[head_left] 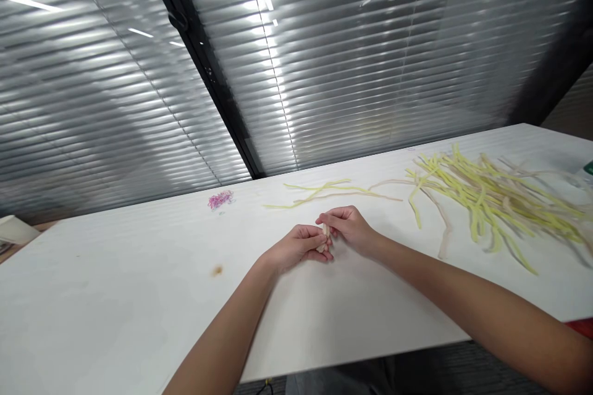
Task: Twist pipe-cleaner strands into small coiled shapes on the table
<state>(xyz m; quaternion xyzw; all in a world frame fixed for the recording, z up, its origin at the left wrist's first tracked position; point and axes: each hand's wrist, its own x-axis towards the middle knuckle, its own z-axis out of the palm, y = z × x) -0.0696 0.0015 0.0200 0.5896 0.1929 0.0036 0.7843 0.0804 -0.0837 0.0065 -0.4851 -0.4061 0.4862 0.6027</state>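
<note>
Over the middle of the white table (139,271), my left hand (303,245) pinches a small pale beige folded strip (326,230) between thumb and fingers. Meeting it from the right, my right hand (347,226) has its thumb and fingers closed on the upper end of the same piece. Fingers hide much of the strip, so its exact folds cannot be made out. Just beyond the hands lie a few loose yellow and beige strips (319,187), some crossing each other.
To the right spreads a large tangled pile of yellow and beige strips (491,194). A small heap of thin pink and purple pieces (220,199) sits near the far edge, left of centre. A brown stain (217,270) marks the tabletop. Blinds (347,62) behind glass rise beyond the table.
</note>
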